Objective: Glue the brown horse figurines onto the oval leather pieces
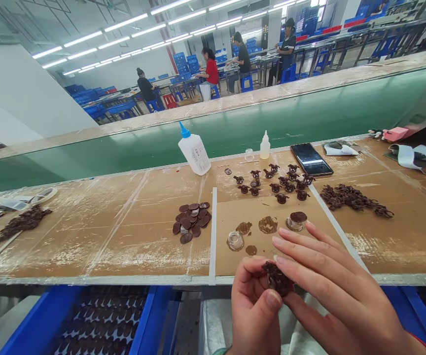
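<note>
In the head view, my left hand (255, 308) is closed at the front edge of the table, pinching a small dark brown plastic figure (276, 280) between thumb and fingers. My right hand (335, 276) reaches over from the right, its index fingertip and thumb closed on the same piece while the other fingers stretch out. My fingers cover part of the figure. Just beyond lie a clear round cap (235, 241) and a brown oval disc (298, 217) resting on another clear round piece. Several assembled brown figures (281, 181) stand farther back.
A pile of brown oval discs (193, 221) lies left of a white tape strip (213, 236). Loose brown parts (351, 198) lie at right. A large bottle (195, 153), a small dropper bottle (265, 147) and a phone (311, 159) are behind. Blue trays (17, 328) sit below; people work beyond.
</note>
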The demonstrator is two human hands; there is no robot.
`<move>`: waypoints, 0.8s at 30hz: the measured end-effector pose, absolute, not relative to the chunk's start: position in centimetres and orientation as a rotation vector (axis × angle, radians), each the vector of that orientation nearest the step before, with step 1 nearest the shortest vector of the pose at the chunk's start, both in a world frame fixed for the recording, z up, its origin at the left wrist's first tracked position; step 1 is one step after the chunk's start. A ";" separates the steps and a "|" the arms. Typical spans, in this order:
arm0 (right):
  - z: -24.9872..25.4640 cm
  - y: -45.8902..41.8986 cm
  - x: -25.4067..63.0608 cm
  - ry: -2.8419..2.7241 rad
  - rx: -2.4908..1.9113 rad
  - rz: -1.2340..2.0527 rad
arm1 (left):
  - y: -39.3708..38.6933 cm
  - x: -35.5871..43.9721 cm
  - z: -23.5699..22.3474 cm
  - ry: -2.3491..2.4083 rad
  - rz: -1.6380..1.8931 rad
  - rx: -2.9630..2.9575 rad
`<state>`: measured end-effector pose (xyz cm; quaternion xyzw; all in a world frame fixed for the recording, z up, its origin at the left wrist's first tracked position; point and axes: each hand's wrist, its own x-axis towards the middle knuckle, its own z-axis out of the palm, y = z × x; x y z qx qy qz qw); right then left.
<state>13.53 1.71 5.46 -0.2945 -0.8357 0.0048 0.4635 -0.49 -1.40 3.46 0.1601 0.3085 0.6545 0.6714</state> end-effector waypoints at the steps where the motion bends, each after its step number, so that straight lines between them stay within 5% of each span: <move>1: 5.5 1.7 13.5 -2.053 -0.721 0.011 | -1.4 -0.5 3.4 0.701 1.471 0.361; 24: 5.6 1.8 13.5 -2.009 -0.734 -0.029 | -1.5 -0.4 3.1 0.744 1.485 0.403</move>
